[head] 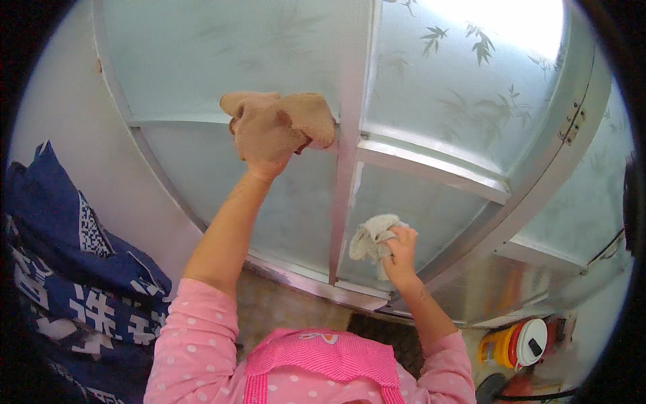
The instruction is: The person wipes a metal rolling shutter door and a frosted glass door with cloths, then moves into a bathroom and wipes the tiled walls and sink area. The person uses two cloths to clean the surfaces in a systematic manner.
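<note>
A brown cloth (pixel 262 123) is draped over my left hand (pixel 275 164), which is raised against the horizontal rail of a metal-framed partition beside its upright post (pixel 348 166). The cloth hides most of the fingers. Lower and to the right, my right hand (pixel 401 252) grips a crumpled grey-white cloth (pixel 373 237) in front of the lower frosted glass pane (pixel 414 197). Whether that cloth touches the glass I cannot tell. Above it, the upper pane (pixel 444 81) bears a bamboo-leaf pattern, and a white ledge (pixel 434 161) divides the two.
A navy bag or cover with white writing (pixel 91 298) stands at the left by the pale wall (pixel 136 166). On the right, a hinged door (pixel 570 171) adjoins the partition. A yellow bucket with a white lid (pixel 497 348) sits on the floor, a dark object on the lid.
</note>
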Demonstrator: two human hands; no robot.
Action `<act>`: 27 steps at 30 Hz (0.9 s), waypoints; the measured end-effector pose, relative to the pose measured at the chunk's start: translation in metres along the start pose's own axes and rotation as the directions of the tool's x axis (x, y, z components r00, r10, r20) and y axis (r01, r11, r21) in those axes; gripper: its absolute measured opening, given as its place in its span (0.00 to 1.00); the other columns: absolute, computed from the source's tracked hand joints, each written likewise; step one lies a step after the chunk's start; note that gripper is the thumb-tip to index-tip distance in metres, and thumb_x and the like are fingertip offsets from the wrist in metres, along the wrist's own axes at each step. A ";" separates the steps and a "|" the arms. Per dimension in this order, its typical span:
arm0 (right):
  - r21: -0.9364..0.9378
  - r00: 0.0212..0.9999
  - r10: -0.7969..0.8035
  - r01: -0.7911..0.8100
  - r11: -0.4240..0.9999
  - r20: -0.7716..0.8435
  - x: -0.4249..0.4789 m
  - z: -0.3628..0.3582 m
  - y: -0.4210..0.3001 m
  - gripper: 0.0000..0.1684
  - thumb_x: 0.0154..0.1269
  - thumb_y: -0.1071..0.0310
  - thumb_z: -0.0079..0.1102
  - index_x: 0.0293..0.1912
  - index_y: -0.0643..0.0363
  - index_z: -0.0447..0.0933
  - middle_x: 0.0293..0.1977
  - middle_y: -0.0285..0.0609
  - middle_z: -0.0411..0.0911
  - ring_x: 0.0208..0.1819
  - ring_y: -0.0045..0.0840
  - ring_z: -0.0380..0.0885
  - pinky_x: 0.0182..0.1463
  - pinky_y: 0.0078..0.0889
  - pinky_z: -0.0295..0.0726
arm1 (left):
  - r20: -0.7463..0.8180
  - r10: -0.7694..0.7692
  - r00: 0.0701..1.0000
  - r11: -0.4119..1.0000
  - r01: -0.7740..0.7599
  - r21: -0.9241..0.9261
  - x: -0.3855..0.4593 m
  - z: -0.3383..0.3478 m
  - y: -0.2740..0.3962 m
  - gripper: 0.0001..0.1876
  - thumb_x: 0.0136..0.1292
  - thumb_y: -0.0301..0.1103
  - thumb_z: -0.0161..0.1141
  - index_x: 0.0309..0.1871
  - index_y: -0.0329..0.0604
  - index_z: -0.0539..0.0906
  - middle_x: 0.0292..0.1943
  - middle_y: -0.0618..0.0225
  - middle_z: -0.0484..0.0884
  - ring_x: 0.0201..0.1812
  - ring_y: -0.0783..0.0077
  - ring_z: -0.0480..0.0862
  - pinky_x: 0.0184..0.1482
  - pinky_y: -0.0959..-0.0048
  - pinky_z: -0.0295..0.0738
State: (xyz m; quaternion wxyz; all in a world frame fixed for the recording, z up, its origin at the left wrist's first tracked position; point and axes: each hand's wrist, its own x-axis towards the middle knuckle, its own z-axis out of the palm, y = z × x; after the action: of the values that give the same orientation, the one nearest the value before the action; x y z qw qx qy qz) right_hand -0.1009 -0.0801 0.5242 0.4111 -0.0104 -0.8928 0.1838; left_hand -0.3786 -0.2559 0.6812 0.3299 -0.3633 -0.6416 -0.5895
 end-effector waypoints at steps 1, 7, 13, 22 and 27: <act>-0.036 0.995 -0.084 0.082 0.996 -0.057 0.012 -0.017 -0.016 0.15 0.38 0.70 0.62 0.33 0.53 0.78 0.50 0.42 0.70 0.54 0.39 0.64 0.56 0.47 0.61 | 0.020 -0.028 0.999 0.999 0.029 -0.032 0.000 -0.001 -0.002 0.14 0.37 0.41 0.72 0.29 0.55 0.82 0.27 0.79 0.76 0.37 0.69 0.74 0.42 0.70 0.66; -0.240 0.766 -0.305 0.201 0.950 -0.566 0.091 -0.098 -0.062 0.28 0.44 0.72 0.58 0.50 0.58 0.73 0.48 0.49 0.70 0.53 0.46 0.66 0.56 0.46 0.63 | 0.178 0.017 0.984 0.856 -0.107 0.506 0.008 -0.006 0.045 0.12 0.43 0.46 0.66 0.32 0.57 0.82 0.27 0.77 0.78 0.37 0.68 0.75 0.42 0.66 0.64; -0.547 0.980 -0.187 0.123 0.828 -0.062 0.166 -0.114 -0.073 0.28 0.44 0.63 0.58 0.49 0.60 0.72 0.38 0.50 0.67 0.46 0.45 0.66 0.50 0.47 0.64 | 0.082 0.498 0.863 0.801 -0.494 0.338 0.010 -0.032 0.037 0.18 0.52 0.46 0.63 0.43 0.47 0.81 0.35 0.62 0.82 0.40 0.61 0.80 0.41 0.66 0.71; -0.491 0.956 -0.260 0.162 0.856 -0.137 0.171 -0.105 -0.073 0.18 0.44 0.66 0.52 0.39 0.62 0.70 0.32 0.49 0.65 0.37 0.44 0.64 0.40 0.44 0.64 | 0.156 -0.689 0.707 0.263 0.445 -0.856 0.066 -0.115 0.071 0.23 0.66 0.46 0.51 0.57 0.40 0.70 0.49 0.60 0.78 0.47 0.62 0.80 0.46 0.61 0.80; -0.525 0.947 -0.283 0.164 0.835 -0.154 0.170 -0.100 -0.068 0.18 0.41 0.65 0.52 0.36 0.61 0.70 0.30 0.47 0.63 0.35 0.43 0.64 0.38 0.45 0.63 | -0.302 -0.570 0.764 0.619 0.158 -0.769 0.103 -0.171 0.077 0.24 0.67 0.39 0.49 0.61 0.34 0.65 0.55 0.56 0.70 0.56 0.61 0.72 0.55 0.60 0.73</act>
State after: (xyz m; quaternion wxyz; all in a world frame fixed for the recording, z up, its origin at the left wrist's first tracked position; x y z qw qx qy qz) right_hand -0.1303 -0.0830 0.7304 0.5112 -0.0337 -0.8519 -0.1084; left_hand -0.3668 -0.4154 0.8233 0.1930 -0.1422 -0.3138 -0.9187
